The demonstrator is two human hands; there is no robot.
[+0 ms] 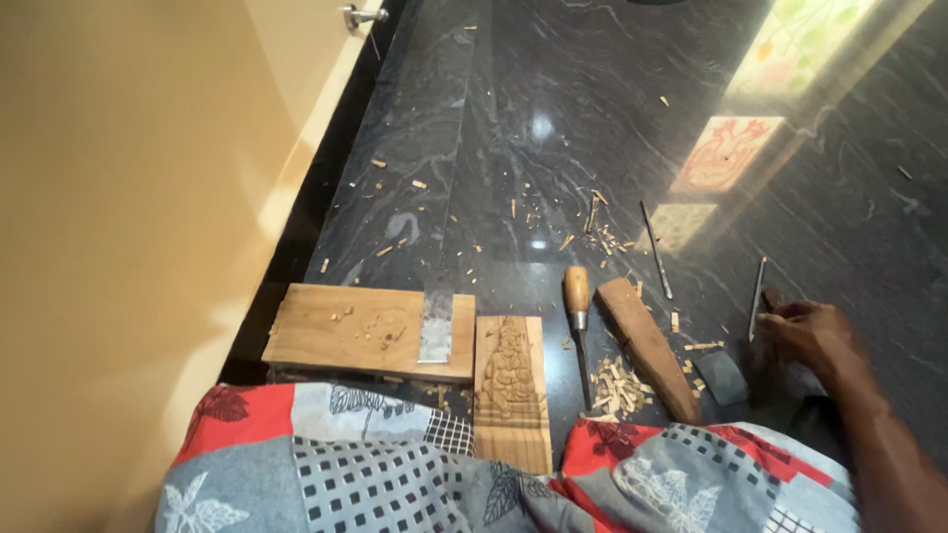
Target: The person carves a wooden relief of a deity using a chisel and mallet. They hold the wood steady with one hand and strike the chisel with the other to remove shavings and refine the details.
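Note:
My right hand (808, 334) rests low at the right, fingers curled against the dark stone floor beside a thin metal tool (757, 296). Whether the fingers grip the tool is unclear. A small dark flat stone (721, 377) lies just left of the hand. My left hand is out of view. A carved wooden panel (511, 390) with a figure in relief lies between my knees, partly on my patterned cloth (375, 464). A wooden-handled chisel (578, 321) and a wooden mallet block (647, 345) lie to its right.
A plain wooden plank (355, 331) with a flat metal blade (435, 321) on it lies left of the panel. A second thin rod (655, 247) lies farther out. Wood chips (617, 385) are scattered about. A yellow wall (118, 217) and a door handle (360, 15) stand at the left.

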